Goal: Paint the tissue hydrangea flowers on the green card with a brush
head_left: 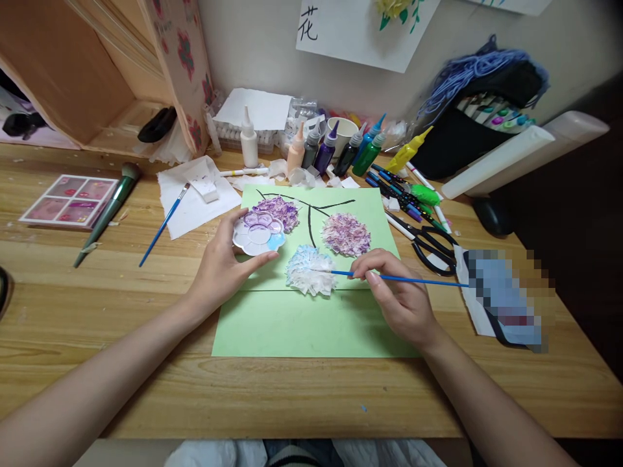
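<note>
My left hand [221, 263] holds a white flower-shaped palette [257, 235] with purple and light blue paint in its wells, over the left part of the green paper [311, 327]. In my right hand [396, 292] is a thin blue paintbrush [413, 280], its tip at the crumpled tissue flower [307, 272], which is light blue at the upper left and white elsewhere. Two more tissue flowers lie on the paper: a purple one [285, 213] partly behind the palette, and a pink-purple one [346, 235]. Black branch lines [310, 224] run between them.
Paint bottles [325, 150] and a paper cup [342, 130] stand at the back. Scissors [433, 250], pens [399, 194] and a pixelated phone-like item [506, 298] are at right. Another brush [164, 224], a white sheet [187, 214] and a large green-handled brush [107, 214] lie left.
</note>
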A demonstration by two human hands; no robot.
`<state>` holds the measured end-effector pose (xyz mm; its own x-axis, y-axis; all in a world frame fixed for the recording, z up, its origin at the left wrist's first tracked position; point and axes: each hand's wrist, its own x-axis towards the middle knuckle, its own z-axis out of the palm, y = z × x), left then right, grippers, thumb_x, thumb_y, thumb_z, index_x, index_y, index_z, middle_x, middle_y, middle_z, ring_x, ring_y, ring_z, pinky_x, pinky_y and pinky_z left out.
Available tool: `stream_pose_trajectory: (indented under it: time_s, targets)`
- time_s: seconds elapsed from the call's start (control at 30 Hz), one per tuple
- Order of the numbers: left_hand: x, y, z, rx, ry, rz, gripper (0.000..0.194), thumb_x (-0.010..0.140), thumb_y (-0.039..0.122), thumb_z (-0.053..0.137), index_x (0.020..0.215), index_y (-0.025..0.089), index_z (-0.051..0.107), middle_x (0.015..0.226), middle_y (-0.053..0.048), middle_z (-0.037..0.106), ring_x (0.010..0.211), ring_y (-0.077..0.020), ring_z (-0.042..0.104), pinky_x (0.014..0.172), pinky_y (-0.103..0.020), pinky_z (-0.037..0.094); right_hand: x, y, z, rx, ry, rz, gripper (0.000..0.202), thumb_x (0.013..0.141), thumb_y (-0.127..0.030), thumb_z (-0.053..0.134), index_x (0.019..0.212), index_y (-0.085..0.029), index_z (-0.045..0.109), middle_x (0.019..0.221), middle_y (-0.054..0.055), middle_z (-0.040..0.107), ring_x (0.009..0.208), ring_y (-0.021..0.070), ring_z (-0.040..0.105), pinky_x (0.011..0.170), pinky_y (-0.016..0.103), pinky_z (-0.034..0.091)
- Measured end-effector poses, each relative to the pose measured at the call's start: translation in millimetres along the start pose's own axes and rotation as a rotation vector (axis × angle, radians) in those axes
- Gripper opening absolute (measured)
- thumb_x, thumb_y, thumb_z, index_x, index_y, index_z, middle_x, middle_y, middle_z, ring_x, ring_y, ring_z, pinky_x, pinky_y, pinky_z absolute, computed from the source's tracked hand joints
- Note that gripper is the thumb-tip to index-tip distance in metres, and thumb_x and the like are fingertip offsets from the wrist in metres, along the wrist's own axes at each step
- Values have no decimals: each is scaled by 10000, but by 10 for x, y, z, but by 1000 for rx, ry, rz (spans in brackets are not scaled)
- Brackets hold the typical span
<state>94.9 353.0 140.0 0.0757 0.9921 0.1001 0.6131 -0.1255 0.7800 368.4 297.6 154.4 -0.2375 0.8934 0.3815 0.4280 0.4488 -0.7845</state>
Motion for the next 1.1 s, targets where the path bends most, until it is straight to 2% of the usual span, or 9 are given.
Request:
stream_pose_trajectory:
  time_s: [0.13,0.27,0.4,0.47,0.57,0.7,0.83,1.1]
  targets:
    - [1,4,0,11,0,-3,767,745,505,742,1388,241,420,1421,-116,519,1074,-275,627,841,-396,553,7,0,3,33,52,-21,157,962,-202,457,892,-229,595,850,36,620,803,185,590,738,331,456]
    - [5,-2,4,10,2,10,766,748,519,736,1388,245,416,1428,-113,518,1142,-291,601,872,-402,543,18,-1,8,-29,1,-16,152,953,-209,474,887,-228,609,832,41,633,788,193,600,717,341,462]
    - [-9,-21,6,35,1,54,750,760,517,728,1384,245,412,1425,-114,527,1213,-302,574,938,-426,521,-5,-12,17,125,143,-31,197,966,-256,466,846,-229,620,784,43,631,748,199,600,691,350,480]
    - [-26,-28,5,55,10,129,759,756,501,743,1386,246,406,1419,-115,537,1264,-309,547,1012,-458,483,-22,-24,29,212,190,-31,207,974,-281,462,866,-232,631,798,51,637,738,198,600,665,346,488]
    - [-56,-33,3,69,-8,311,825,731,502,775,1410,257,374,1419,-120,541,1290,-309,538,1062,-475,451,-29,-45,56,195,104,-44,225,990,-286,431,998,-241,651,931,78,667,811,202,621,679,348,506]
    - [-80,-28,-1,78,-54,490,869,719,513,781,1426,261,341,1404,-129,554,1266,-291,566,1031,-430,486,-13,-69,97,76,-66,-110,266,1005,-257,396,1106,-248,642,1012,79,684,972,213,637,821,373,514]
    - [-86,-10,-12,100,-70,514,855,726,514,773,1416,255,341,1378,-137,571,1219,-281,597,995,-419,507,-7,-81,116,13,-119,-126,255,999,-240,408,1093,-240,644,993,77,700,953,213,643,822,376,510]
    - [-85,-18,-19,86,-101,532,866,717,547,765,1413,251,343,1336,-143,593,1187,-290,613,975,-437,516,-9,-85,121,35,-96,-83,268,1006,-252,399,1071,-240,659,986,64,701,932,197,644,803,342,507]
